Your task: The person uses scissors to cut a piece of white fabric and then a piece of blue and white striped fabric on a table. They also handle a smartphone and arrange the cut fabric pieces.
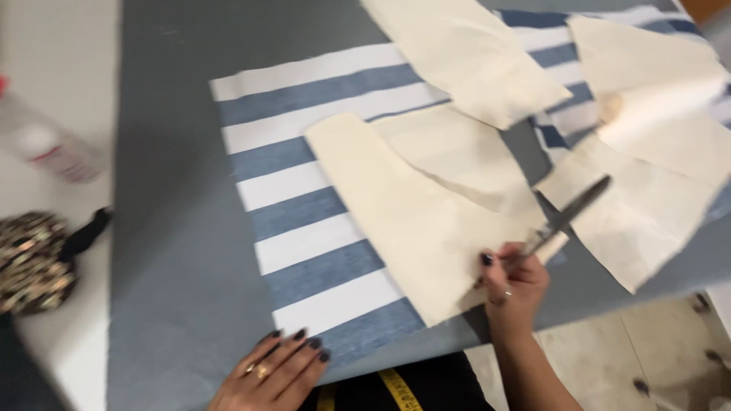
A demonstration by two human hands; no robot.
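A grey table [175, 228] fills most of the view, and on it a blue-and-white striped cloth [304, 251] is spread flat, running from the centre toward 1 o'clock. Several cream fabric pieces are laid on the stripes: a large angled cream piece [411, 221] at the centre, another cream piece [472, 53] at 12 o'clock, and a third cream piece [655, 190] at 3 o'clock, which hangs partly over the table edge. At 9 o'clock, off the table, a patterned dark bag [30, 262] is seen on a pale surface, with a blurred clear bottle [49, 144] above it at 10 o'clock. A yellow measuring tape [397, 390] is seen at 6 o'clock, against dark clothing. The left hand [274, 373] is rested at 6 o'clock, its fingers [308, 346] spread apart and laid flat on the near corner of the striped cloth, nothing being held. The right hand [514, 285] is placed at 5 o'clock, its fingers closed through the handles of a pair of scissors [567, 217], whose blades are pointed toward 2 o'clock just beyond the edge of the large angled piece.
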